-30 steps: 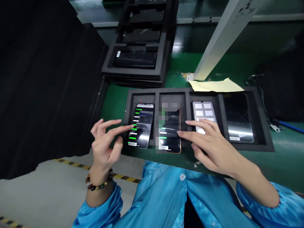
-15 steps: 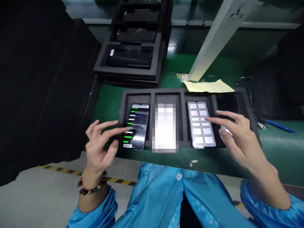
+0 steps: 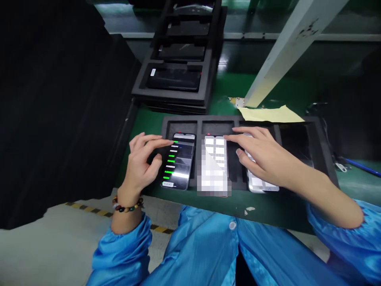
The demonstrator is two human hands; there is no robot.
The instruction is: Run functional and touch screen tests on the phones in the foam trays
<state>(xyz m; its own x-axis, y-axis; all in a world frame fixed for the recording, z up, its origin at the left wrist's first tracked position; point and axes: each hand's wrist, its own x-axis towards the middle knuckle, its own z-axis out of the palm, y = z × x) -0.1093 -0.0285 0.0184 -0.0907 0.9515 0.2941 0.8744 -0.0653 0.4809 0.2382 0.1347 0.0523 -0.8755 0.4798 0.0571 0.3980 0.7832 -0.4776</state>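
Three lit smartphones rest in a dark foam tray (image 3: pixel 199 153) before me. The left smartphone (image 3: pixel 180 163) shows a black screen with green and white lines of text; the index fingertip of my left hand (image 3: pixel 143 161) is at its upper left edge. In the middle, a smartphone (image 3: pixel 219 151) shows white blocks, its lower part blurred out. My right hand (image 3: pixel 260 153) reaches over with its index fingertip at that phone's upper right corner. Under the right hand lies the third smartphone (image 3: pixel 262 183), partly covered, with a white-block screen. Both hands have fingers stretched out and hold nothing.
A stack of foam trays (image 3: pixel 205 93) with dark phones stands behind to the left. Yellow paper (image 3: pixel 270 114) lies on the tray's back edge, near a slanted white post (image 3: pixel 285 51). A blue pen (image 3: pixel 364 165) is at the right; black stacks (image 3: pixel 74 111) rise on the left.
My right hand has moved left from the third smartphone to the middle one. My left index finger has shifted up along the left phone, whose text list looks changed. The view has shifted slightly.
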